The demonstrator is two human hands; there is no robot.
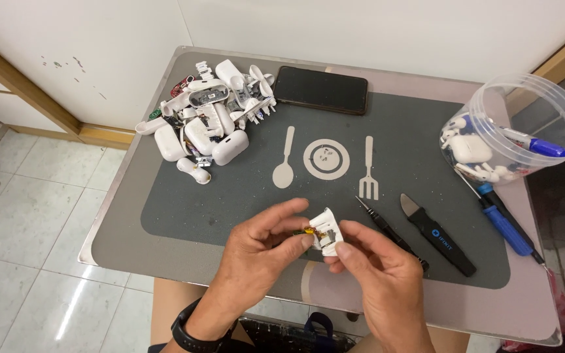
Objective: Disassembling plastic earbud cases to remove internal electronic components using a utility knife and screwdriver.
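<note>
Earbud case (327, 230): small, white, opened up, yellow and metal parts showing; held between both hands above the near edge of the grey mat (230, 196).
Left hand (256, 255): fingers curled, thumb and fingertips pinching the case's left side; black watch (188, 333) on the wrist.
Right hand (380, 274): thumb and forefinger gripping the case's right side.
Counter, far left: heap of white earbud parts (207, 121).
Counter, middle: black phone (320, 89), face up.
Counter, right: thin black screwdriver (390, 233), black prying tool (438, 234), blue screwdriver (505, 223), clear tub (518, 127) of earbuds.
</note>
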